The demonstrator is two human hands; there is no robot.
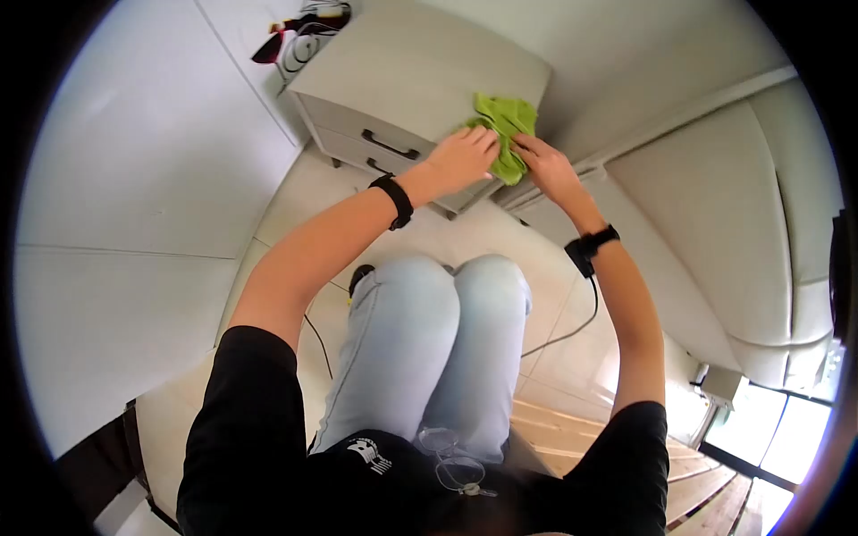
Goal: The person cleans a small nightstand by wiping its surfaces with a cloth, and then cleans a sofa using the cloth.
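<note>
A crumpled green cloth (507,114) lies over the front right corner of a pale nightstand (402,62), part of it hanging past the edge. My left hand (460,161) grips the cloth from its left side, fingers bent over the fabric. From the right, my right hand (547,168) pinches the cloth's edge between thumb and fingers. Two dark drawer handles, the upper handle (390,145) and the lower handle (379,167), sit on the nightstand's front, left of my hands. Black bands circle both wrists.
A white cabinet (134,161) stands at the left. Cables and a red-and-black object (270,46) lie behind the nightstand's left side. At the right is a cream padded bed side (706,205). A thin cable (572,332) runs from my right wristband. Wooden slats (554,433) show low right.
</note>
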